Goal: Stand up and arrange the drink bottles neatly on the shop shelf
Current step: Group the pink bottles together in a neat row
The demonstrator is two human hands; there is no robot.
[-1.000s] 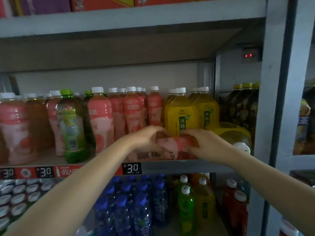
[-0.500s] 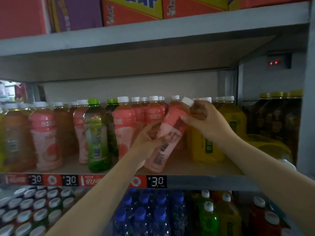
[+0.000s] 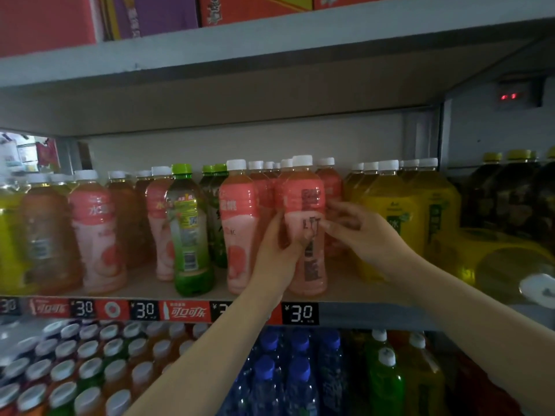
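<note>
- Head view, middle shelf point(image 3: 354, 297), reading left to right.
- Far left: a yellow drink bottle point(image 3: 9, 235), then an amber bottle point(image 3: 45, 232), both standing upright; labels too blurred to read.
- Pink peach bottle point(image 3: 96, 232) standing at the front; white characters on its band, partly legible as "水".
- Green-capped bottle point(image 3: 188, 232) standing forward of its row, its back label and barcode facing out; small print unreadable.
- Another pink bottle point(image 3: 238, 226) standing just left of the hands, touching or nearly touching the held one; cannot tell which.
- Left hand point(image 3: 277, 250) is wrapping the lower waist of the held pink bottle point(image 3: 306, 205) from the left, thumb curling across the front of it.
- That bottle is standing upright at the shelf's front edge, base on the board, white cap up, barcode side facing the camera.
- Right hand point(image 3: 365, 235) is reaching in from the right; its fingertips point(image 3: 326, 225) are pinching lightly at the bottle's mid-label, the other fingers loosely curling behind.
- Right of the hands: large yellow tea bottles point(image 3: 390, 217) standing in rows, green label patch showing "水".
- One large yellow bottle lying on its side point(image 3: 495, 259), white cap pointing outward.
- Dark tea bottles point(image 3: 510, 199) standing far right.
- Shelf edge strip: price tags point(image 3: 300, 313) reading "¥3.0"; red Coca-Cola strip point(image 3: 186, 311) reading "可口可乐".
</note>
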